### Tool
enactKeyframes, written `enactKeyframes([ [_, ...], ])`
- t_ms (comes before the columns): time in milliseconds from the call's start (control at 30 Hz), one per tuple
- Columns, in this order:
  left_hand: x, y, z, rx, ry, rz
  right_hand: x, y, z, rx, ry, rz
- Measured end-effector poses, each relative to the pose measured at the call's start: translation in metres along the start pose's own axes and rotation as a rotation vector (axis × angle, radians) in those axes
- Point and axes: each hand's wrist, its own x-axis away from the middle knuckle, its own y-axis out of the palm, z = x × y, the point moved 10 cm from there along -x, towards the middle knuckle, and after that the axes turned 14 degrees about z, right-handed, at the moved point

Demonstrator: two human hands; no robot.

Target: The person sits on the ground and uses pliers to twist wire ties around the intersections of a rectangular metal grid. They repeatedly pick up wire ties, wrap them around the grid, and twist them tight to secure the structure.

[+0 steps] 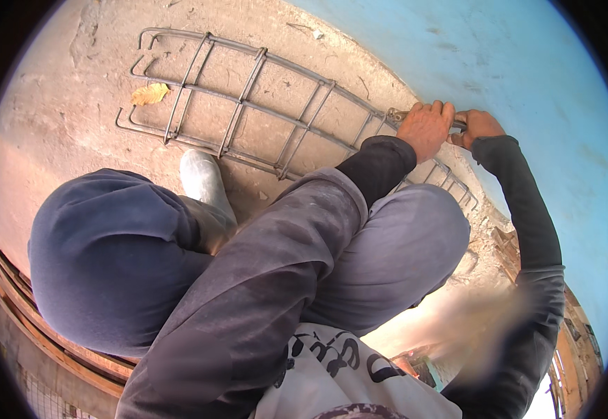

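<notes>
Watching both hands at far end of grey steel rebar cage (248, 105): left hand (426, 129) grip closed over bar, right hand (478, 126) grip closed just beside; cage's long axis ran away leftward over concrete floor (53, 126).

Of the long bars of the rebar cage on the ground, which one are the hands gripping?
The topmost long bar, on the side by the blue wall. The left hand and right hand close round its right-hand stretch; the lower bars, nearer the boot, lie untouched.
</notes>
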Motion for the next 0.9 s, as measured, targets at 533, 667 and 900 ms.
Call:
enactKeyframes([
  [533, 0.015, -0.04, 0.02, -0.026, 0.204, 0.307, -0.006, 0.026, 0.015, 0.238, -0.178, 0.104],
  [667, 0.012, -0.015, 0.029, 0.03, 0.2, 0.064, 0.029, 0.066, 0.047, -0.423, 0.397, -0.574],
  [900, 0.009, 0.041, -0.01, 0.263, -0.041, -0.461, 0.02, 0.047, 0.029, -0.401, 0.12, -0.034],
])
